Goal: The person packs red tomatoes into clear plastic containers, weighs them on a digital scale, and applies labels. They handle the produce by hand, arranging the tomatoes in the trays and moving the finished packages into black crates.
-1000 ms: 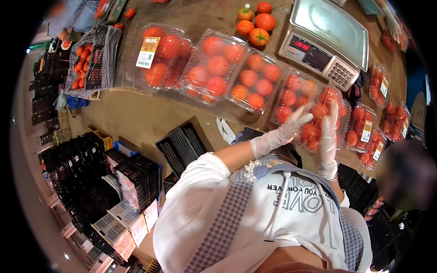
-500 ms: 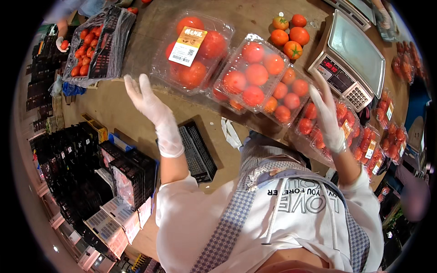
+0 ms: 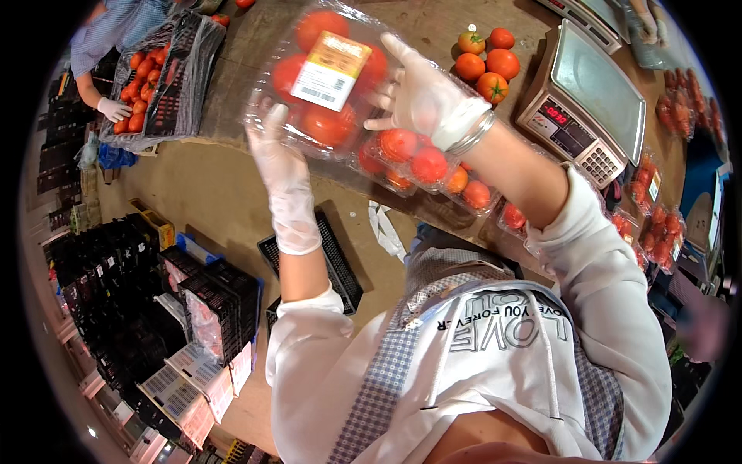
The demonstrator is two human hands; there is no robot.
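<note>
A clear plastic box of large tomatoes (image 3: 328, 124), with an orange and white label on its lid, is between my two gloved hands at the table's near edge. My left hand (image 3: 280, 151) grips its lower left corner, the fingers partly seen through the plastic. My right hand (image 3: 433, 97) reaches across and clasps the box's right side with fingers spread; a bangle circles that wrist. Just right of the box, under my right hand and forearm, lie more clear boxes of smaller tomatoes (image 3: 429, 164), partly hidden.
Several loose tomatoes (image 3: 495, 66) sit beyond my right forearm, near a digital scale (image 3: 591, 93). Small labelled tomato packs (image 3: 661, 236) lie at the right. At far left, another person's gloved hand (image 3: 114, 109) touches tomatoes in a plastic-lined crate (image 3: 189, 77). A black crate (image 3: 336, 263) is on the floor.
Both hands have come in to the labelled tomato box, the right one sweeping left across the other boxes. The box has shifted slightly and turned. A person's hand now reaches into the far-left crate.
</note>
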